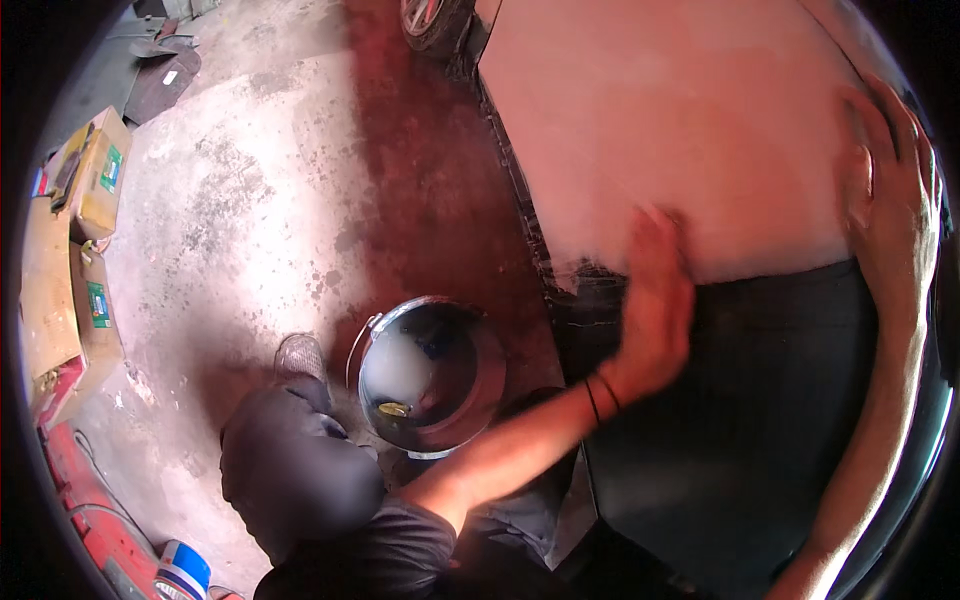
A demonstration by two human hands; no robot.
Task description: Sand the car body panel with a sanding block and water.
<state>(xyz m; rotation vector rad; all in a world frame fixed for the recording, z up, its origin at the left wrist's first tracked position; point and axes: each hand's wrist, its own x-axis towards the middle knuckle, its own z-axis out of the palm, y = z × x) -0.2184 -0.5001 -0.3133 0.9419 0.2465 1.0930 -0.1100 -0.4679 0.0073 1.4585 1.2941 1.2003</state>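
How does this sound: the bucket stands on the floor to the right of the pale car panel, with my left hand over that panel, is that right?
Not quite: the head view shows the bucket on the floor to the left, not the right, of the pale car panel. Your left hand is over that panel.

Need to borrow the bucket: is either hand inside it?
No, the left hand and right hand are both at the pale panel, away from the bucket.

A round dark bucket (pixel 488 375) is standing on the grey concrete floor (pixel 230 180), with brown cardboard boxes (pixel 98 205) lying leftward, a broad pink-and-black car panel (pixel 740 190) stretching rightward, and a round spoked wheel (pixel 425 14) sitting beyond the bucket.
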